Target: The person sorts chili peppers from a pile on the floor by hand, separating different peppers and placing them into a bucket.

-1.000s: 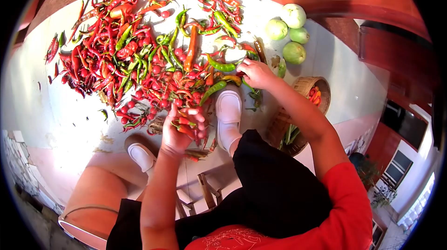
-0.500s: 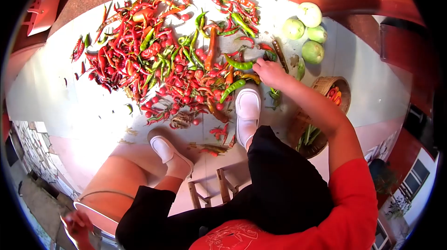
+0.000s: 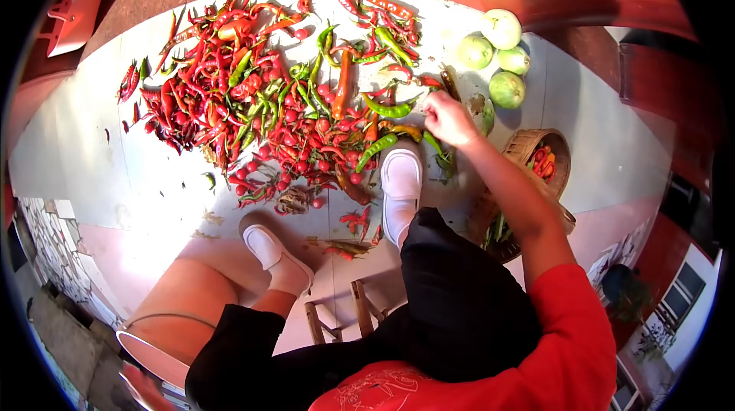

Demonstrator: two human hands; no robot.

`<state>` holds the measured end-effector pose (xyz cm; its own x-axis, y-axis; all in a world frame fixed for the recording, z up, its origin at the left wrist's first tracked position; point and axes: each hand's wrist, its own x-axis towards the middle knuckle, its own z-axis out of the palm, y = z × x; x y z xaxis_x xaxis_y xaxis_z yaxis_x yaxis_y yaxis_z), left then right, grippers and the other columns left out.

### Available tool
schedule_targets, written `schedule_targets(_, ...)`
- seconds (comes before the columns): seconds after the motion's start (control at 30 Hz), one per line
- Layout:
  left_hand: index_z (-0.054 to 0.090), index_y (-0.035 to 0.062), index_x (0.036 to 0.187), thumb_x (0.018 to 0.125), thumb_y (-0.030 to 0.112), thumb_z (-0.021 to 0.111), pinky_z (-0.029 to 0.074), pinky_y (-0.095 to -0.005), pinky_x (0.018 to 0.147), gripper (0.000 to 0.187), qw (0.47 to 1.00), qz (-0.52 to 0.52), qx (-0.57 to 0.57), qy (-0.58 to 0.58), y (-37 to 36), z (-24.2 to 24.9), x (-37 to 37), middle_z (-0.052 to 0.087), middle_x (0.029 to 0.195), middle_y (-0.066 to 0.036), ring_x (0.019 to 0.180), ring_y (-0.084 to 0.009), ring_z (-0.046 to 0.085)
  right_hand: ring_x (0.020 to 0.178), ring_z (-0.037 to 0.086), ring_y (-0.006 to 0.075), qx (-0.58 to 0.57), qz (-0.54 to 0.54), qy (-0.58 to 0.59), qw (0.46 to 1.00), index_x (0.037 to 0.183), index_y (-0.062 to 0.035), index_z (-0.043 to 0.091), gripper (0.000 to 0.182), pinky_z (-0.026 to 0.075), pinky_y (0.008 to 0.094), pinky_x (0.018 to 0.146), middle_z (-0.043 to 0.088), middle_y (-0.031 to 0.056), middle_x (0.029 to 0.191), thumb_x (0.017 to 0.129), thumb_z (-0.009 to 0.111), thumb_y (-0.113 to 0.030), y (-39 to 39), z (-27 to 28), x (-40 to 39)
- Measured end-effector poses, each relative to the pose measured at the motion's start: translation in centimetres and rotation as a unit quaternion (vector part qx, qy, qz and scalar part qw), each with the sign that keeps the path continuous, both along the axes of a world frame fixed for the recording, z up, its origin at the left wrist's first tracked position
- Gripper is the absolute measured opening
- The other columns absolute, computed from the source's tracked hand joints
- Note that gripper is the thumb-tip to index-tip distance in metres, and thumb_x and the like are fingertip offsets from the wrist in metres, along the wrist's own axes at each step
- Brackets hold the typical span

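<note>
My right hand point(image 3: 450, 118) hovers at the right edge of a spread of chili peppers, fingers curled in a pinch; what they hold, if anything, is hidden. A curved green chili point(image 3: 389, 110) lies just left of the fingertips, and a dark brownish pepper point(image 3: 449, 83) sits just beyond them. Another green chili point(image 3: 377, 152) rests by my right shoe. The big heap of red chilies point(image 3: 207, 81) covers the left and middle of the pale floor, mixed with small round red peppers point(image 3: 283, 181). My left hand point(image 3: 144, 389), partly cut off at the lower left, has its fingers stretched out.
Several round pale-green gourds point(image 3: 507, 89) stand at the right. Nearer me is a wicker basket point(image 3: 568, 152) with red and orange peppers, beside another basket point(image 3: 566, 219) holding green ones. My white shoes point(image 3: 402, 173) flank the near edge of the heap. A wooden stool point(image 3: 360, 307) is below.
My right hand has shifted slightly right and back from the green chili, which stays on the floor. My left hand has moved lower, its fingers straighter. The view has shifted a little.
</note>
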<state>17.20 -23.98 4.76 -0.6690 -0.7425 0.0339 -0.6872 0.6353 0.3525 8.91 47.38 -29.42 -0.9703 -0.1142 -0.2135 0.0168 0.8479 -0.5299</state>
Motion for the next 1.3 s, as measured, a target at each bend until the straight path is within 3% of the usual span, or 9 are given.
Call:
schedule_targets(0.17, 0.049, -0.0032, 0.125, 0.095, 0.027, 0.04, 0.04, -0.0351, 0.097, 0.043, 0.909, -0.279, 0.29, -0.107, 14.5, -1.7, -11.9, 0.059, 0.115, -0.014, 0.108, -0.0221, 0.056, 0.077, 0.059, 0.01, -0.435, -0.312, -0.2, 0.821, 0.096, -0.0064, 0.058, 0.013, 0.047, 0.0238, 0.063, 0.062, 0.0011, 0.087, 0.083, 0.061, -0.004, -1.5, 5.3, -2.1)
schedule_targets(0.23, 0.05, -0.0026, 0.125, 0.096, 0.035, 0.041, 0.043, -0.0369, 0.094, 0.049, 0.82, -0.31, 0.433, -0.208, 23.0, -5.7, -14.7, 0.062, 0.108, -0.015, 0.101, -0.0231, 0.059, 0.077, 0.06, 0.0102, -0.497, -0.241, -0.252, 0.794, 0.097, -0.0062, 0.058, 0.013, 0.047, 0.0236, 0.063, 0.062, 0.0025, 0.087, 0.085, 0.062, -0.009, -3.4, 7.4, -2.6)
schedule_targets(0.33, 0.045, -0.0042, 0.129, 0.095, 0.049, 0.04, 0.04, -0.038, 0.095, 0.063, 0.673, -0.251, 0.661, -0.219, 31.9, -16.3, -14.4, 0.057, 0.119, -0.016, 0.11, -0.0239, 0.053, 0.079, 0.062, 0.0098, -0.459, -0.119, -0.284, 0.833, 0.096, -0.0038, 0.06, 0.012, 0.05, 0.0246, 0.067, 0.064, 0.0045, 0.087, 0.085, 0.063, -0.008, -9.1, 11.7, -2.7)
schedule_targets(0.5, 0.05, -0.0007, 0.121, 0.093, 0.054, 0.038, 0.042, -0.0385, 0.095, 0.062, 0.443, 0.009, 0.881, -0.163, 40.9, -27.5, -9.6, 0.058, 0.116, -0.014, 0.109, -0.025, 0.054, 0.074, 0.066, 0.0201, -0.228, 0.098, 0.062, 0.967, 0.101, -0.0091, 0.064, 0.023, 0.051, 0.0308, 0.064, 0.066, 0.0109, 0.091, 0.08, 0.068, -0.016, -14.6, 11.7, -0.2)
schedule_targets(0.63, 0.06, 0.0071, 0.093, 0.094, 0.045, 0.045, 0.042, -0.0294, 0.055, 0.041, 0.34, 0.07, 0.93, -0.122, 40.5, -32.1, -5.3, 0.061, 0.078, -0.007, 0.068, -0.0191, 0.056, 0.073, 0.066, 0.0201, -0.267, -0.085, -0.058, 0.958, 0.097, -0.0084, 0.066, 0.016, 0.051, 0.0313, 0.064, 0.068, 0.008, 0.087, 0.08, 0.066, -0.011, -10.5, 8.8, -0.5)
schedule_targets(0.73, 0.059, 0.0085, 0.083, 0.093, 0.047, 0.046, 0.039, -0.029, 0.055, 0.042, 0.402, 0.08, 0.899, -0.153, 40.4, -30.3, -5.2, 0.058, 0.072, -0.007, 0.064, -0.0185, 0.053, 0.089, 0.059, 0.0294, 0.034, -0.012, -0.06, 0.998, 0.101, -0.0105, 0.061, 0.032, 0.049, 0.0385, 0.077, 0.063, 0.0079, 0.093, 0.07, 0.069, -0.011, -5.3, 2.8, 0.1)
schedule_targets(0.9, 0.058, 0.0079, 0.081, 0.092, 0.047, 0.047, 0.042, -0.0319, 0.059, 0.042, 0.451, 0.084, 0.873, -0.166, 38.7, -30.0, -5.1, 0.058, 0.073, -0.006, 0.065, -0.0196, 0.053, 0.087, 0.06, 0.0282, 0.019, 0.033, -0.033, 0.999, 0.103, -0.01, 0.061, 0.031, 0.049, 0.0373, 0.077, 0.063, 0.0103, 0.091, 0.072, 0.067, -0.01, -3.8, -0.5, 0.7)
schedule_targets(1.17, 0.057, 0.0104, 0.081, 0.093, 0.044, 0.047, 0.041, -0.0313, 0.059, 0.037, 0.483, 0.082, 0.858, -0.157, 38.1, -30.3, -5.4, 0.058, 0.074, -0.004, 0.067, -0.0176, 0.054, 0.085, 0.063, 0.0163, -0.17, -0.201, -0.191, 0.946, 0.113, -0.0068, 0.061, 0.035, 0.05, 0.0305, 0.077, 0.066, 0.0085, 0.099, 0.079, 0.068, -0.011, 0.7, -1.7, 1.3)
schedule_targets(1.3, 0.057, 0.0105, 0.082, 0.093, 0.046, 0.047, 0.042, -0.0311, 0.06, 0.038, 0.478, 0.074, 0.862, -0.154, 38.0, -30.8, -4.9, 0.059, 0.075, -0.004, 0.068, -0.0175, 0.054, 0.081, 0.061, 0.0277, 0.081, -0.134, 0.075, 0.985, 0.102, -0.0121, 0.065, 0.026, 0.05, 0.0344, 0.073, 0.062, 0.01, 0.091, 0.077, 0.068, -0.013, -2.6, 1.3, 1.0)
